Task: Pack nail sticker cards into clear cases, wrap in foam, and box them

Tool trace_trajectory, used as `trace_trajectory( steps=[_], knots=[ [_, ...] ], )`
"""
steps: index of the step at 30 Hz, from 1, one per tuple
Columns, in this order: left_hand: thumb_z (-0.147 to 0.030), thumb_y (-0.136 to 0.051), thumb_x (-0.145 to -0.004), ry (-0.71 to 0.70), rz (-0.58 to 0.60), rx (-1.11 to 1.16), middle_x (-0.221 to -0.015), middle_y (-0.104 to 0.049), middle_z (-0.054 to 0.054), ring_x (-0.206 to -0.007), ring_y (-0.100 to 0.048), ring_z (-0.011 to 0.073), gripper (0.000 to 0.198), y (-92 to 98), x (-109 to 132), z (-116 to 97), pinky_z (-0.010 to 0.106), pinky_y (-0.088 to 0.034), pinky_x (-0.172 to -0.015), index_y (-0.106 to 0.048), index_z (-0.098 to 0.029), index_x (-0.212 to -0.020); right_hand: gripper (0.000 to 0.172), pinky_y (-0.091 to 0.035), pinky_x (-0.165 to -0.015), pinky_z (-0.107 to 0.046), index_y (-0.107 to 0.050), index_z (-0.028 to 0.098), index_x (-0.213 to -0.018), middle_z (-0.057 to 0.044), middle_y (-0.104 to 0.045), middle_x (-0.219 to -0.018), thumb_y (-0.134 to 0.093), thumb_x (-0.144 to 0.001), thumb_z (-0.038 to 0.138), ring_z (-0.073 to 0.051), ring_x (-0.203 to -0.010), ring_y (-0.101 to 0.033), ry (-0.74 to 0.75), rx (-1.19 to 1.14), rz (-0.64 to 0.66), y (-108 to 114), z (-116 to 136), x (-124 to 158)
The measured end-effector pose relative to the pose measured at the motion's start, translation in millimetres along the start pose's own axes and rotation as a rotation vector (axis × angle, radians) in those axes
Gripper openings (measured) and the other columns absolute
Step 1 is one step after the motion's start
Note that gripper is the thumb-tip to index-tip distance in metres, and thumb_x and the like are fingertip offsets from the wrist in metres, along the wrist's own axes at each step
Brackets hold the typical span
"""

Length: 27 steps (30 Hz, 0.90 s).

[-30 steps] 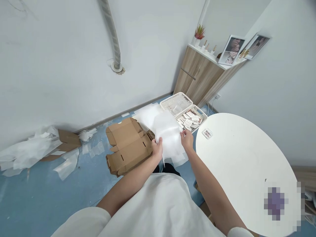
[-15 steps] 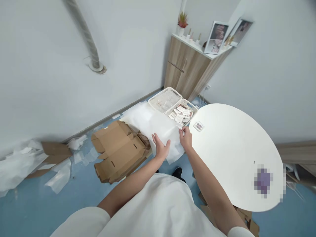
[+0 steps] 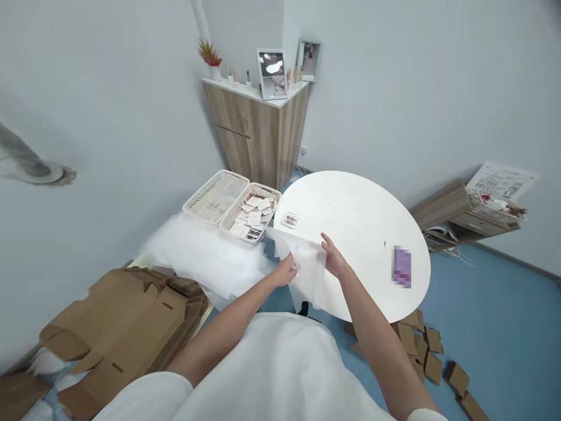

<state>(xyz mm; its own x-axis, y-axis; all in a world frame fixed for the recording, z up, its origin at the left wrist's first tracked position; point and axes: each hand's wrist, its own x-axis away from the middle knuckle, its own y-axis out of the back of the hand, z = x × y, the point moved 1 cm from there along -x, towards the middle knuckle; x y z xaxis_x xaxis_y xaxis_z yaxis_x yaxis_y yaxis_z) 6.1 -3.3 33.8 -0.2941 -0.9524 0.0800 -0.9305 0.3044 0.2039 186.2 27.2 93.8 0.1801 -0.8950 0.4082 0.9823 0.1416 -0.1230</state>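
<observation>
A thin, translucent white foam sheet (image 3: 309, 275) hangs at the left edge of the round white table, partly over its top. My left hand (image 3: 286, 271) is closed on its left side, thumb and fingers pinching the material. At the sheet's right edge, my right hand (image 3: 336, 260) has its fingers stretched out, palm against or close to the foam. Just beyond the sheet lies a small clear case (image 3: 290, 220) with dark reddish pieces. To the left is a pile of similar foam sheets (image 3: 197, 251).
Two white baskets, one with clear packets (image 3: 217, 196) and one with cards (image 3: 254, 216), stand by the round table (image 3: 350, 204). Flattened cardboard boxes (image 3: 127, 321) are stacked at left. Small brown boxes (image 3: 421, 345) lie on the floor at right. A blurred purple item (image 3: 402, 267) is on the table.
My view has turned right. The foam sheet has come off the pile to the table edge. My left hand has closed on it, while my right hand's pinch has opened.
</observation>
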Motion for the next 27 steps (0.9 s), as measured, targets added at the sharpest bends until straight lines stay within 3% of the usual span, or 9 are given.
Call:
trace_trajectory(
  steps=[3, 5, 9, 13, 15, 17, 20, 25, 27],
  knots=[
    [-0.006, -0.049, -0.059, -0.052, 0.195, -0.177, -0.094, -0.062, 0.008, -0.092, -0.057, 0.0242, 0.041, -24.9, -10.7, -8.5, 0.033, -0.042, -0.084, -0.056, -0.019, -0.098, 0.070, -0.047, -0.065, -0.034, -0.029, 0.027, -0.129, -0.007, -0.063, -0.099, -0.056, -0.066, 0.043, -0.020, -0.075, -0.060, 0.128, 0.079, -0.092, 30.5, 7.5, 2.3],
    [-0.006, -0.050, -0.059, -0.065, 0.222, -0.215, -0.092, -0.062, 0.008, -0.092, -0.056, 0.0247, 0.038, -41.3, -20.0, -13.7, 0.032, -0.041, -0.084, -0.058, -0.019, -0.094, 0.067, -0.047, -0.070, -0.034, -0.034, 0.026, -0.127, -0.008, -0.058, -0.111, -0.058, -0.065, 0.039, -0.021, -0.088, -0.058, 0.284, 0.119, -0.212, 54.0, 12.2, 3.7],
    [-0.010, -0.053, -0.061, 0.068, 0.041, -0.156, -0.091, -0.062, 0.007, -0.085, -0.058, 0.0220, 0.048, -69.9, -42.4, -15.8, 0.032, -0.043, -0.079, -0.049, -0.019, -0.108, 0.054, -0.045, -0.078, -0.033, -0.043, 0.022, -0.120, -0.010, -0.044, -0.128, -0.053, -0.069, 0.034, -0.022, -0.109, -0.047, 0.417, 0.224, -0.468, 106.1, 0.7, 3.0],
    [-0.016, -0.059, -0.061, 0.356, -0.135, -0.122, -0.086, -0.063, 0.006, -0.081, -0.059, 0.0198, 0.044, -87.6, -58.4, -4.6, 0.030, -0.044, -0.075, -0.051, -0.017, -0.104, 0.047, -0.044, -0.080, -0.036, -0.046, 0.017, -0.115, -0.013, -0.046, -0.123, -0.046, -0.072, 0.036, -0.022, -0.104, -0.050, 0.207, 0.257, -0.741, 148.3, -37.3, -2.4],
    [-0.018, -0.061, -0.061, 0.420, -0.184, -0.151, -0.089, -0.063, 0.007, -0.085, -0.059, 0.0202, 0.039, -91.6, -63.1, 2.5, 0.029, -0.043, -0.076, -0.052, -0.017, -0.099, 0.052, -0.045, -0.079, -0.037, -0.039, 0.017, -0.120, -0.015, -0.044, -0.124, -0.044, -0.073, 0.039, -0.022, -0.103, -0.051, 0.146, 0.269, -0.787, 160.7, -55.2, -3.1],
    [-0.019, -0.061, -0.062, 0.461, -0.205, -0.216, -0.093, -0.062, 0.009, -0.091, -0.058, 0.0217, 0.035, -93.3, -67.0, 9.1, 0.030, -0.043, -0.078, -0.053, -0.016, -0.097, 0.060, -0.043, -0.083, -0.039, -0.030, 0.017, -0.126, -0.016, -0.038, -0.129, -0.045, -0.073, 0.041, -0.024, -0.108, -0.048, 0.135, 0.375, -0.786, 165.9, -68.6, -0.7],
    [-0.019, -0.060, -0.065, 0.483, -0.188, -0.299, -0.097, -0.061, 0.012, -0.096, -0.056, 0.0250, 0.032, -94.6, -74.8, 16.6, 0.033, -0.041, -0.080, -0.053, -0.016, -0.096, 0.066, -0.031, -0.095, -0.044, -0.027, 0.015, -0.129, -0.017, -0.027, -0.136, -0.048, -0.072, 0.040, -0.028, -0.124, -0.028, 0.184, 0.739, -0.731, 160.2, -83.0, 8.7],
    [-0.018, -0.056, -0.069, 0.451, -0.167, -0.376, -0.104, -0.059, 0.015, -0.102, -0.052, 0.0276, 0.040, -98.0, -92.2, 16.7, 0.038, -0.037, -0.085, -0.048, -0.014, -0.108, 0.057, -0.019, -0.101, -0.044, -0.035, 0.021, -0.127, -0.009, -0.025, -0.140, -0.050, -0.073, 0.032, -0.026, -0.129, -0.020, 0.200, 1.249, -0.237, 129.8, -110.2, 29.0],
    [-0.020, -0.052, -0.072, 0.377, -0.215, -0.442, -0.114, -0.053, 0.016, -0.109, -0.048, 0.0265, 0.049, -99.7, -94.1, 11.9, 0.039, -0.035, -0.090, -0.039, -0.013, -0.120, 0.055, -0.019, -0.099, -0.045, -0.033, 0.021, -0.128, -0.011, -0.028, -0.139, -0.047, -0.075, 0.032, -0.026, -0.128, -0.023, 0.153, 1.317, -0.194, 121.3, -119.6, 35.7]
  ],
)
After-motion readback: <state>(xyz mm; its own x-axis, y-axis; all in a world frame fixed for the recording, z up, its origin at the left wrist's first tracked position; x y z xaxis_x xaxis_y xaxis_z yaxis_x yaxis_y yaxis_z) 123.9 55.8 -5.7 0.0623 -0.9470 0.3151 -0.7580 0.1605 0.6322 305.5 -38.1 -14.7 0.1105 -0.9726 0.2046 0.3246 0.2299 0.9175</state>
